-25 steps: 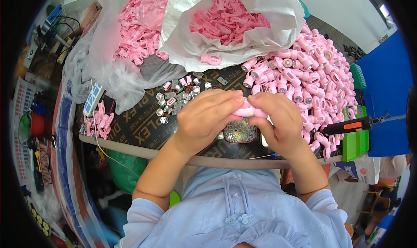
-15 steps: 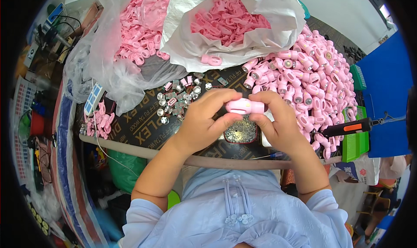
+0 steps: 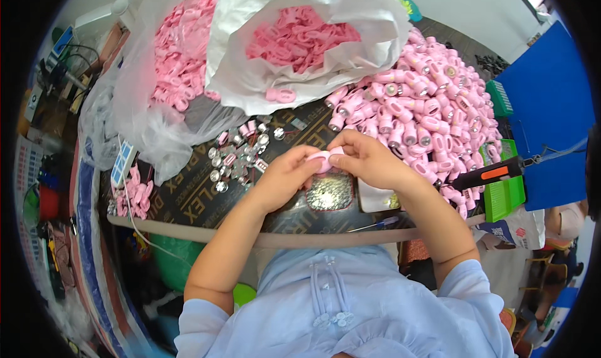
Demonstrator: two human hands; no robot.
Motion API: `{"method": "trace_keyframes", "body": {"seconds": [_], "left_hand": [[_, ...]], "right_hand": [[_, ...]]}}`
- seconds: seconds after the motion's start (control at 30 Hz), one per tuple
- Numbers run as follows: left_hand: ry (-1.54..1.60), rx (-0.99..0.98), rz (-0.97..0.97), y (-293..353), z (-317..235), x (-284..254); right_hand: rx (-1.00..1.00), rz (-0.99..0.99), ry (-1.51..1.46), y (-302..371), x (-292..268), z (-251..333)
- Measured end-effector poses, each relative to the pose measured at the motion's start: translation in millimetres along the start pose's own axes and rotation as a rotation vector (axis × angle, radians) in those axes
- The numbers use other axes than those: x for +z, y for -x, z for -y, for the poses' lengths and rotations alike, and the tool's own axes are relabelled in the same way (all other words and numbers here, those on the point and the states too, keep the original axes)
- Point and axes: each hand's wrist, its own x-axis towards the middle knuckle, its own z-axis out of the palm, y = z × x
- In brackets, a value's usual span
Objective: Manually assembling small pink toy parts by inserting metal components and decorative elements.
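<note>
Over the middle of the table I hold a small pink plastic flashlight [image 3: 321, 162] between both hands. My left hand [image 3: 285, 179] pinches its left side with thumb and fingers. The thumb and forefinger of my right hand [image 3: 369, 160] press on its right end; my fingers hide much of it. Just below sits a shallow container [image 3: 330, 198] of tiny shiny pieces, with a white tray [image 3: 379, 199] to its right. A loose group of silver lamp parts [image 3: 238, 160] lies left of my left hand. Many pink flashlights [image 3: 432, 107] are heaped beyond my right hand.
A white sack [image 3: 222, 60] of pink shells and a clear plastic bag [image 3: 172, 129] stand at the back. A black power screwdriver [image 3: 488, 175] hangs at right by green trays [image 3: 504, 198]. A thin screwdriver [image 3: 374, 225] lies at the front edge. More pink pieces [image 3: 134, 195] lie left.
The scene has shifted leftward in view. My hands have drawn closer together around the flashlight, and it has turned from lying level to tilted, with my fingers covering more of it.
</note>
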Motion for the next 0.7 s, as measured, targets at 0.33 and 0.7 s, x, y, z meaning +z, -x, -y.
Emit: {"method": "trace_keyframes", "body": {"seconds": [0.33,0.7], "left_hand": [[-0.275,0.189,-0.253,8,15,-9],[-0.950,0.542,-0.278,8,10,-5]], "right_hand": [[-0.354,-1.427,1.193,-16,-152,53],[-0.648,-1.318,1.556,-31,-186,43]]}}
